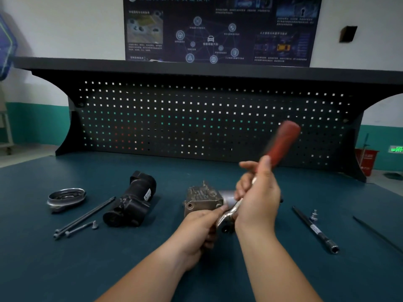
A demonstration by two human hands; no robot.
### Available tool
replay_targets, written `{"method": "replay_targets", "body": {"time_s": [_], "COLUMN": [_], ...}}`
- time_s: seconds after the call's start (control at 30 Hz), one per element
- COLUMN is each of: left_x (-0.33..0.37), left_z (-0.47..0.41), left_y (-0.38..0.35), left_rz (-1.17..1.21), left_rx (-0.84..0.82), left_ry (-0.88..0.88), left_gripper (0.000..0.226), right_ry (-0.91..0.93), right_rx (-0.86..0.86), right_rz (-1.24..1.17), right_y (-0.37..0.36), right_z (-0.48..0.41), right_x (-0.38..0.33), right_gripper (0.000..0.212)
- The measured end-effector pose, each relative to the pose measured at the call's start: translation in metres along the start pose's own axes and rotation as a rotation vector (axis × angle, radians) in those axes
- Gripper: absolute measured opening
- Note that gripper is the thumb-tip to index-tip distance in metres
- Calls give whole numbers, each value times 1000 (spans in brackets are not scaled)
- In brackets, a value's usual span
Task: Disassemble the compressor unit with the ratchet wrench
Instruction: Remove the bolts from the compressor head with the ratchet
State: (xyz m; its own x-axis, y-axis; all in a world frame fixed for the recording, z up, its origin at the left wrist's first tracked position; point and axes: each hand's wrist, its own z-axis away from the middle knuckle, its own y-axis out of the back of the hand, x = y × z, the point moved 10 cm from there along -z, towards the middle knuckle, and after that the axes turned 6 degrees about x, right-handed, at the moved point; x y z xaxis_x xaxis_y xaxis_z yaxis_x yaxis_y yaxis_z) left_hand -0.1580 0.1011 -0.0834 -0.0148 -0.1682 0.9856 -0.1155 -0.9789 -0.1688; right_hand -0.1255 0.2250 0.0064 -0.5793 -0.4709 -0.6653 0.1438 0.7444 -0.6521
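Observation:
The grey metal compressor body [201, 199] stands on the blue-green bench mat, mid-table. A ratchet wrench with a red handle [281, 142] slants up to the right; its handle is motion-blurred and its chrome head [226, 215] sits at the compressor's near right side. My right hand [257, 199] grips the wrench shaft just below the red handle. My left hand [196, 232] pinches the ratchet head with thumb and fingers, against the compressor. The socket and bolt under the head are hidden by my hands.
A black motor housing [130, 201] lies to the left, with a metal pulley disc [65, 198] and long bolts [85, 216] beside it. To the right lie an extension bar [315, 229], a small socket [314, 214] and a thin black rod [377, 233]. A black pegboard [207, 118] backs the bench.

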Motion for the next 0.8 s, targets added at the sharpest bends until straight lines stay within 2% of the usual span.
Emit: {"method": "replay_targets", "body": {"time_s": [0.1, 0.23, 0.33, 0.53, 0.67, 0.8], "left_x": [-1, -6, -11, -15, -20, -18], "left_z": [7, 6, 7, 9, 11, 11], "left_y": [-15, -12, -13, -12, -12, -13], "left_rz": [47, 76, 81, 85, 13, 71], "left_rx": [27, 29, 29, 29, 5, 6], "left_ry": [-12, 13, 50, 112, 165, 155], "left_gripper": [40, 47, 45, 44, 42, 32], "right_ry": [-145, -236, -211, -63, -7, 40], "right_rx": [274, 408, 381, 216, 199, 137], "right_rz": [-130, -215, -184, -61, -8, 25], "right_y": [32, 47, 44, 22, 20, 14], "right_z": [-10, -12, -11, -6, -6, -6], "right_x": [14, 26, 23, 7, 2, -2], "right_gripper": [42, 44, 44, 42, 42, 41]}}
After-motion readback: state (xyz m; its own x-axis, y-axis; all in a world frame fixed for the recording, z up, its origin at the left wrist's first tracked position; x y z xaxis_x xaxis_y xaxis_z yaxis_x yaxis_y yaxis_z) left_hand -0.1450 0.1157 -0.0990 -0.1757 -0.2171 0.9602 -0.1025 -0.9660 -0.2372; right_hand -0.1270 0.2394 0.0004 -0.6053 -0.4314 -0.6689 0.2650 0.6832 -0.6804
